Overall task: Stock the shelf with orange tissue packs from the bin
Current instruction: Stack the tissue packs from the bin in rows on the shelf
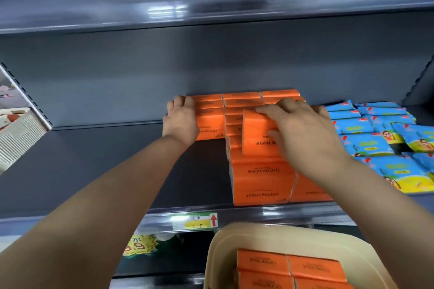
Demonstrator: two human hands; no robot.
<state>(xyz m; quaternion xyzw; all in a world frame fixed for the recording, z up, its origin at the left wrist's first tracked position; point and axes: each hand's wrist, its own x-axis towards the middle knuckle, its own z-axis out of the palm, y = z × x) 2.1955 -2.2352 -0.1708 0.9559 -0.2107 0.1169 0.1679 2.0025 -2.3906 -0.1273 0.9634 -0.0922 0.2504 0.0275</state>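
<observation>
Several orange tissue packs [263, 178] stand in rows on the dark grey shelf [117, 166], from its back wall to its front edge. My right hand [303, 131] grips one orange pack [256, 138] on top of the middle row, fingers over its far edge and thumb on its near face. My left hand [180, 119] rests against the left side of the left row [210, 117], its fingers curled over the far packs. A beige bin [225, 253] at the bottom holds more orange packs [288, 267].
Blue tissue packs [380, 138] lie piled on the shelf's right part. The shelf above [211, 7] overhangs the work area. A price tag [195, 220] sits on the shelf's front rail. Other goods [16, 131] stand beyond the left divider.
</observation>
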